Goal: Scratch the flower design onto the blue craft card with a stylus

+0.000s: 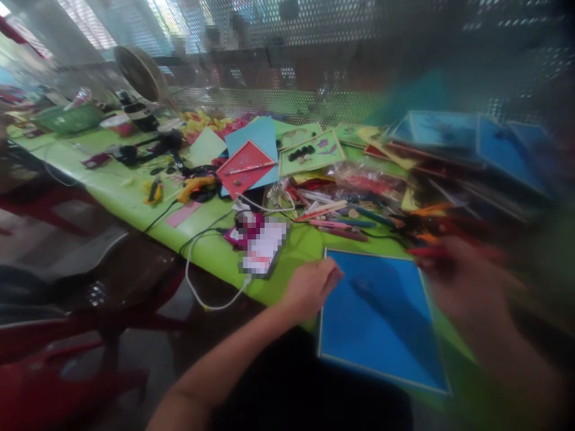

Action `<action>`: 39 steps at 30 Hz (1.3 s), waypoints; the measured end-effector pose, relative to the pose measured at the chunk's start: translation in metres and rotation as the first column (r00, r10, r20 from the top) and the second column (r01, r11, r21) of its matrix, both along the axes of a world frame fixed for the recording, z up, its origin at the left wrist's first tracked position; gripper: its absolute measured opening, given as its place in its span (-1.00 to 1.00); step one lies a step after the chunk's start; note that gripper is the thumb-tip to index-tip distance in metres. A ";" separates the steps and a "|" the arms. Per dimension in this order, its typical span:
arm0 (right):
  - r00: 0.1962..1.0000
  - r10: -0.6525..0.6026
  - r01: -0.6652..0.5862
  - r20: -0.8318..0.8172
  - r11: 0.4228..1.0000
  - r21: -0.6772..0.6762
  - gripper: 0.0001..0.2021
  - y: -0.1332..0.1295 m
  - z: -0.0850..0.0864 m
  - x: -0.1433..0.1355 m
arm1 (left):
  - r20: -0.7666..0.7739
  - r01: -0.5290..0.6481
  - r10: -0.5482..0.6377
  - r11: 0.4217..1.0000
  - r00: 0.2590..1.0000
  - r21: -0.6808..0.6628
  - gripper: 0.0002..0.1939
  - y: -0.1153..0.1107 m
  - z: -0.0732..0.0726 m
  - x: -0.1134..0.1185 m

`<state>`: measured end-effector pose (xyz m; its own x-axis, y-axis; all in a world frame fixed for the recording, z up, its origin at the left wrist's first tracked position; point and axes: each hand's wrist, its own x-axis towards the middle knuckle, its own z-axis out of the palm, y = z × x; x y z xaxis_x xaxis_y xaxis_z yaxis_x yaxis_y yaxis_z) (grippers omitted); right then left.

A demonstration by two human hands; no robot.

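Note:
A blue board with a thin pale frame lies at the front edge of the green table. Over its upper left edge is my left hand, its fingers pinched together; whatever they hold, if anything, is hidden. My right hand, smeared by motion, is closed around a red pen-like stick beside the board's upper right corner. A dark shadow falls across the blue surface.
A phone with a white cable sits left of the board. Behind lie pens and sticks, a red framed board and a green framed board. Blue framed boards are stacked at the right. Red chairs stand lower left.

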<state>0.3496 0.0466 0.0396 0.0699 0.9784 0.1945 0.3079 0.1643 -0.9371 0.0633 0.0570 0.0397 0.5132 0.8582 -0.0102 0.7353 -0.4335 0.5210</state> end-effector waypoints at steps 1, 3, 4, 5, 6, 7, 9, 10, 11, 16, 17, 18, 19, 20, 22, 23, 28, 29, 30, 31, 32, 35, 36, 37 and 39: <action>0.991 -0.083 0.083 -0.101 0.997 -0.006 -0.66 0.001 -0.003 -0.002 | 0.027 0.013 -0.013 1.000 1.000 0.006 -0.72 -0.002 -0.001 -0.003; 0.918 -0.240 0.228 -0.315 0.971 -0.077 -0.77 0.003 -0.007 -0.008 | 0.083 0.042 -0.044 0.999 0.996 0.015 -0.73 -0.006 -0.003 -0.008; 0.896 -0.263 0.240 -0.359 0.965 -0.107 -0.78 0.004 -0.008 -0.011 | 0.114 0.057 -0.059 0.998 0.992 0.022 -0.74 -0.008 -0.004 -0.010; 0.869 -0.273 0.235 -0.413 0.962 -0.140 -0.78 0.004 -0.007 -0.013 | 0.143 0.075 -0.077 0.997 0.987 0.024 -0.75 -0.010 -0.005 -0.013; 0.855 -0.269 0.219 -0.444 0.962 -0.161 -0.78 0.005 -0.007 -0.015 | 0.179 0.091 -0.095 0.995 0.979 0.029 -0.75 -0.012 -0.006 -0.016; 0.841 -0.268 0.206 -0.469 0.962 -0.181 -0.78 0.005 -0.005 -0.016 | 0.232 0.102 -0.112 0.993 0.966 0.052 -0.75 -0.014 -0.008 -0.019; 0.822 -0.276 0.190 -0.498 0.957 -0.218 -0.78 0.005 -0.002 -0.017 | 0.299 0.140 -0.154 0.988 0.942 0.066 -0.77 -0.017 -0.012 -0.026; 0.820 -0.282 0.184 -0.499 0.954 -0.236 -0.80 0.005 0.000 -0.017 | 0.325 0.160 -0.175 0.985 0.929 0.071 -0.78 -0.018 -0.014 -0.029; 0.820 -0.287 0.182 -0.494 0.951 -0.251 -0.82 0.004 0.001 -0.018 | 0.339 0.182 -0.195 0.981 0.920 0.071 -0.79 -0.019 -0.015 -0.032; 0.891 -0.249 0.143 -0.380 0.948 -0.285 -0.87 -0.007 0.003 -0.023 | 0.344 0.227 -0.235 0.972 0.909 0.065 -0.81 -0.021 -0.018 -0.040; 0.907 -0.229 0.125 -0.353 0.947 -0.295 -0.86 -0.010 0.002 -0.024 | 0.346 0.225 -0.233 0.972 0.909 0.064 -0.81 -0.020 -0.018 -0.040; 0.920 -0.207 0.104 -0.331 0.947 -0.304 -0.85 -0.013 0.001 -0.024 | 0.352 0.222 -0.231 0.973 0.907 0.065 -0.81 -0.020 -0.018 -0.040; 0.931 -0.187 0.085 -0.314 0.946 -0.312 -0.84 -0.016 0.000 -0.025 | 0.357 0.220 -0.229 0.973 0.906 0.066 -0.81 -0.020 -0.019 -0.040; 0.938 -0.168 0.067 -0.302 0.946 -0.318 -0.82 -0.019 -0.001 -0.025 | 0.362 0.219 -0.228 0.973 0.904 0.067 -0.81 -0.020 -0.019 -0.040; 0.947 -0.149 0.050 -0.285 0.944 -0.327 -0.79 -0.023 -0.004 -0.025 | 0.363 0.217 -0.224 0.974 0.904 0.059 -0.80 -0.020 -0.020 -0.040; 0.953 -0.143 0.047 -0.268 0.942 -0.333 -0.77 -0.025 -0.005 -0.025 | 0.362 0.217 -0.222 0.975 0.906 0.054 -0.79 -0.020 -0.020 -0.040; 0.987 -0.105 0.060 -0.118 0.940 -0.336 -0.77 -0.028 -0.007 -0.026 | 0.360 0.217 -0.217 0.975 0.908 0.040 -0.78 -0.021 -0.017 -0.040; 0.990 -0.102 0.064 -0.097 0.941 -0.332 -0.77 -0.028 -0.007 -0.027 | 0.360 0.216 -0.214 0.976 0.908 0.035 -0.78 -0.021 -0.016 -0.040; 0.992 -0.100 0.069 -0.077 0.942 -0.328 -0.78 -0.027 -0.006 -0.027 | 0.359 0.215 -0.210 0.976 0.909 0.028 -0.77 -0.021 -0.015 -0.040; 0.994 -0.096 0.072 -0.057 0.941 -0.331 -0.78 -0.027 -0.006 -0.028 | 0.357 0.215 -0.208 0.976 0.911 0.021 -0.77 -0.021 -0.015 -0.040; 0.995 -0.091 0.074 -0.036 0.940 -0.334 -0.78 -0.027 -0.005 -0.029 | 0.355 0.214 -0.206 0.977 0.912 0.015 -0.76 -0.021 -0.015 -0.040; 0.997 -0.072 0.075 0.019 0.943 -0.325 -0.78 -0.026 -0.002 -0.030 | 0.343 0.217 -0.204 0.976 0.917 0.001 -0.75 -0.020 -0.015 -0.040; 0.997 -0.064 0.073 0.039 0.945 -0.319 -0.78 -0.026 -0.002 -0.030 | 0.341 0.220 -0.208 0.976 0.917 0.003 -0.75 -0.020 -0.015 -0.041; 0.997 -0.056 0.072 0.061 0.946 -0.315 -0.78 -0.026 -0.001 -0.030 | 0.341 0.221 -0.210 0.975 0.916 0.007 -0.76 -0.020 -0.015 -0.041; 0.994 -0.045 0.073 0.097 0.949 -0.308 -0.77 -0.027 -0.002 -0.029 | 0.347 0.221 -0.214 0.975 0.913 0.020 -0.77 -0.020 -0.016 -0.041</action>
<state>0.3203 0.0198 0.0377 0.1260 0.9859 -0.1100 0.3917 -0.1513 -0.9076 0.0223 0.0368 0.0241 0.6620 0.7261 0.1860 0.3966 -0.5499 0.7350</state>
